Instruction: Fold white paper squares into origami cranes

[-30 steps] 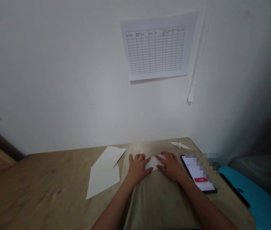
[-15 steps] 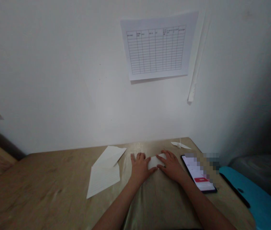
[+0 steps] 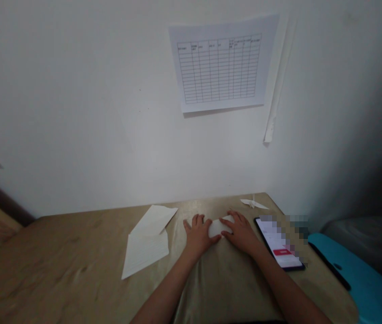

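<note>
A small folded white paper [image 3: 217,227] lies on the tan table [image 3: 76,261] near its far edge. My left hand [image 3: 197,235] lies flat on the paper's left end with fingers spread. My right hand [image 3: 241,230] presses flat on its right end, fingers stretched over it. Both hands hide much of the sheet. Neither hand lifts it.
A lined white sheet [image 3: 147,245] with a folded corner lies to the left. A lit phone [image 3: 279,245] sits right of my right hand. A folded paper crane [image 3: 253,204] stands by the wall. A blue chair [image 3: 353,274] is at the right. A printed table sheet [image 3: 220,65] hangs on the wall.
My left hand has shifted slightly right along the paper, closer to my right hand. The rest is unchanged.
</note>
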Tool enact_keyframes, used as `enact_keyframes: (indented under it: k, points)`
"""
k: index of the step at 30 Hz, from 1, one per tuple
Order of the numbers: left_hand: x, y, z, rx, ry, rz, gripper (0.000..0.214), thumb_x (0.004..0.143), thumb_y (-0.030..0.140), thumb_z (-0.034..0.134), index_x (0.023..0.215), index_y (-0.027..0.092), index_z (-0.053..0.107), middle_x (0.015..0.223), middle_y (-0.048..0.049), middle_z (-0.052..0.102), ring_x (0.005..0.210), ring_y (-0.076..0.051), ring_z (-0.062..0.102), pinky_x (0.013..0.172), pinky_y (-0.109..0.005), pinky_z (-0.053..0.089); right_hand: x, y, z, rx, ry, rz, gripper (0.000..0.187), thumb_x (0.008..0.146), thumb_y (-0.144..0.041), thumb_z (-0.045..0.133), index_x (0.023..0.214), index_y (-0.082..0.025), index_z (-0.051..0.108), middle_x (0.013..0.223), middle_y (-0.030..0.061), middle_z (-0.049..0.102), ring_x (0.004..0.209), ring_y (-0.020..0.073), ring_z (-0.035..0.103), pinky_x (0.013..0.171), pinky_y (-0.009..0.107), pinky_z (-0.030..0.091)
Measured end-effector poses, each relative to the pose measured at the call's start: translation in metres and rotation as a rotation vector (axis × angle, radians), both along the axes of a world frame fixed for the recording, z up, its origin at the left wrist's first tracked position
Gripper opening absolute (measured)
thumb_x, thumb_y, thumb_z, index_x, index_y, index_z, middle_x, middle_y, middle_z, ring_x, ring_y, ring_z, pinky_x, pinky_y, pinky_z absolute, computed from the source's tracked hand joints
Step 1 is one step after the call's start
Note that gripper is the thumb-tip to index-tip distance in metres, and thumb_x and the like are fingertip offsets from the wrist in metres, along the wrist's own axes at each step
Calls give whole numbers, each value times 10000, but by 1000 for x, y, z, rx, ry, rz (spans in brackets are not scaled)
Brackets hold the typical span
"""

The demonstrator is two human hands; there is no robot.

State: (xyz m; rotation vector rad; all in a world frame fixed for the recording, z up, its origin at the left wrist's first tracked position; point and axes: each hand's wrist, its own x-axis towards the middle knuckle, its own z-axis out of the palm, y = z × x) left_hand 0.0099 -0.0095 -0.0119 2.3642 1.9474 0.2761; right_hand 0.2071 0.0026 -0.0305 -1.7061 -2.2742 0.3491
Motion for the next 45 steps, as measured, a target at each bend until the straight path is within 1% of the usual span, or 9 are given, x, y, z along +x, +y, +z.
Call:
enact_keyframes:
  k: [3,12,17,22,29,32,36,39,45]
  points:
    - [-9,2,3,-74,-7,16,634,782,661,650,1340,370,575,1539,-116,422,1463,-398,259,1078,-800,133,0,0,0,2,3,4,517,909,-449,581,1416,-360,535,1592,71,343,1483,314,241,1205,498,198]
    - [-35,5,23,-337,-10,8,720,759,532,715,1424,413,467,1654,-62,240,1536,-391,70,1083,-802,138,2,-1,0,-7,12,-2,528,909,-454,568,1429,-376,514,1606,40,323,1485,317,234,1200,507,208]
    - [-45,5,25,-371,-26,-21,750,750,533,716,1441,419,449,1665,-58,215,1535,-409,53,1074,-810,140,3,-1,-1,-15,26,4,523,913,-464,564,1426,-374,519,1600,47,323,1487,312,220,1207,495,192]
    - [-45,3,29,-369,-22,-8,763,743,557,707,1446,441,436,1671,-42,203,1536,-413,51,1076,-804,146,5,0,-2,-17,46,2,547,900,-511,579,1424,-369,522,1591,55,326,1483,307,220,1210,480,198]
    - [-41,1,31,-365,20,50,912,745,555,698,1542,331,317,1672,-101,188,1539,-403,49,1097,-787,144,6,0,-1,-14,73,-23,567,871,-511,625,1407,-343,550,1594,60,318,1475,302,237,1212,458,206]
    - [-41,1,32,-351,1,20,884,754,532,713,1532,428,305,1676,-79,184,1538,-411,56,1087,-796,139,6,0,-1,-25,83,-34,576,859,-503,639,1404,-334,556,1594,63,320,1476,304,235,1213,455,203]
    - [-45,0,34,-367,16,-88,671,806,554,681,1428,551,429,1689,5,134,1535,-429,21,1093,-794,99,5,1,0,-38,99,-41,585,847,-499,654,1396,-316,569,1583,76,340,1472,305,239,1218,445,190]
    - [-50,0,32,-378,30,-124,609,844,617,613,1420,576,420,1691,37,116,1531,-441,7,1087,-804,70,6,1,1,-37,115,-42,581,843,-492,660,1390,-312,577,1571,80,356,1464,302,259,1218,434,196]
    - [-53,1,26,-390,60,-116,644,855,677,556,1455,577,346,1691,-4,69,1530,-438,3,1077,-809,51,5,1,-1,-35,142,-45,577,838,-476,670,1384,-310,583,1574,74,357,1467,300,263,1219,441,197]
